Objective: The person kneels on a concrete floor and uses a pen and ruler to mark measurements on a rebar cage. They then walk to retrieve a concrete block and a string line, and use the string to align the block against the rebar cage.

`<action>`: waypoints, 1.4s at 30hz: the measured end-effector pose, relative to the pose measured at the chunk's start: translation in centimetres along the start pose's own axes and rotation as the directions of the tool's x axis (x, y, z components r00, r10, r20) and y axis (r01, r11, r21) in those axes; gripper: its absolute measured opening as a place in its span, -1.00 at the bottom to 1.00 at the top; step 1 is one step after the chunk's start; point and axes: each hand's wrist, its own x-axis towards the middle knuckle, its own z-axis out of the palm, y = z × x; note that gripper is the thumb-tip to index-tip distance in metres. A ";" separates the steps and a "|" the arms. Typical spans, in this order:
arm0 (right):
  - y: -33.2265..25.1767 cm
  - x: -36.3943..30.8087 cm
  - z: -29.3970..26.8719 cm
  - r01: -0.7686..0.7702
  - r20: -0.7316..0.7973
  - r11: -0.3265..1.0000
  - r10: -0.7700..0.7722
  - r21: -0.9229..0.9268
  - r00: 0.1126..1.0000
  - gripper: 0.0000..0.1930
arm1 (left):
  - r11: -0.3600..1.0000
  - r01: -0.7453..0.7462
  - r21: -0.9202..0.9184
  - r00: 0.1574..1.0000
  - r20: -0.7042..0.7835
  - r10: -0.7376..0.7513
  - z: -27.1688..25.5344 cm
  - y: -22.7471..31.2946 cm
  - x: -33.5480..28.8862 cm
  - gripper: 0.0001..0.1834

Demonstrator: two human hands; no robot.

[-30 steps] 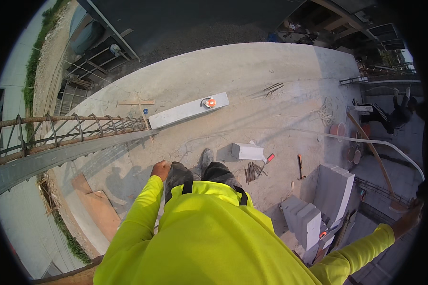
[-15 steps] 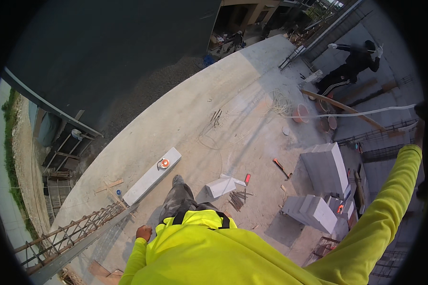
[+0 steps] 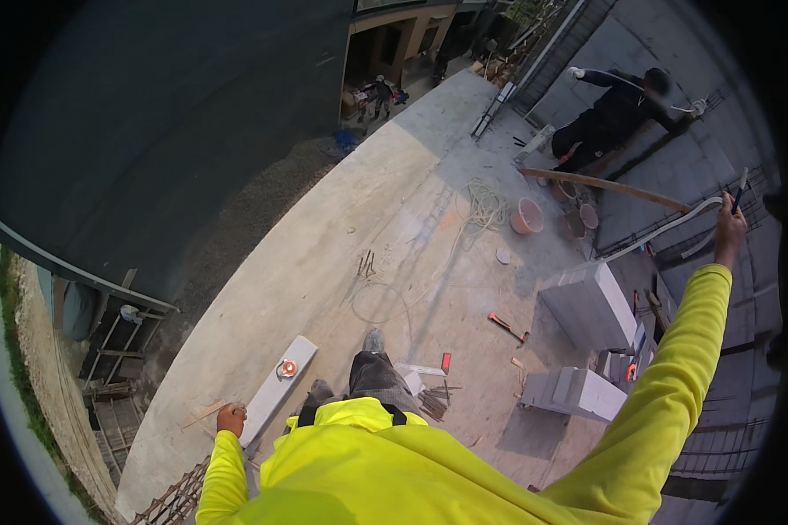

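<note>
Raised at the far right, my right hand [image 3: 730,229] is closed round a flexible white hose [image 3: 661,232]. A slim dark pen-like tool [image 3: 740,191] sticks up from the same hand. Low on the left, my left hand [image 3: 231,419] is curled into a fist with nothing seen in it. It hangs near the end of a long pale block [image 3: 276,385], apart from it as far as I can tell. On that block rests a round orange-and-white object [image 3: 287,368]. At the upper right a person in dark clothes [image 3: 617,114] also handles white hose.
Large pale blocks [image 3: 591,302] stand on the right, a smaller stack [image 3: 578,392] nearer. A hammer [image 3: 508,327], metal rods [image 3: 433,401] and a square [image 3: 422,369] lie on the concrete floor [image 3: 324,262]. Buckets [image 3: 526,216] and coiled hose [image 3: 484,206] lie beyond. The slab edge curves along the left.
I have stepped forward, with one foot now ahead. My right hand has come fully into view with the hose. My left hand has swung outward. The other person has changed arm position.
</note>
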 end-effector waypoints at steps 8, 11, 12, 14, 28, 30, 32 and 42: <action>3.8 4.1 13.0 -0.027 0.032 1.000 0.026 0.016 0.999 -0.66 | 0.989 0.147 -0.010 0.989 -0.009 -0.147 8.0 4.0 -1.6 -0.73; 5.3 5.6 17.1 -0.005 0.067 1.000 0.005 -0.004 0.998 -0.67 | 0.994 0.109 0.032 0.993 0.044 -0.110 10.9 8.9 -4.0 -0.73; 5.8 5.9 18.3 -0.002 0.071 1.000 0.002 0.001 0.997 -0.67 | 0.994 0.106 0.005 0.994 0.040 -0.106 11.6 10.4 -4.5 -0.72; 6.8 6.3 20.9 -0.030 0.101 1.000 0.029 0.008 0.994 -0.69 | 0.991 0.131 0.005 0.991 0.034 -0.132 12.4 13.2 -5.1 -0.72; 9.9 6.8 28.8 -0.105 0.235 0.994 0.104 -0.005 0.966 -0.65 | 0.985 0.164 -0.055 0.982 -0.089 -0.168 13.0 13.6 -2.5 -0.74; 10.8 7.8 29.5 -0.117 0.209 0.993 0.116 -0.007 0.971 -0.64 | 0.979 0.191 -0.069 0.975 -0.099 -0.197 13.5 14.3 -2.5 -0.75; 12.0 8.6 30.6 -0.111 0.227 0.994 0.107 0.005 0.968 -0.62 | 0.981 0.193 -0.028 0.975 -0.102 -0.195 13.9 14.9 -2.4 -0.74; 11.6 10.5 36.9 -0.191 0.061 0.966 0.205 -0.174 0.977 -0.46 | 0.957 0.290 0.007 0.945 -0.163 -0.285 16.0 14.6 -8.2 -0.65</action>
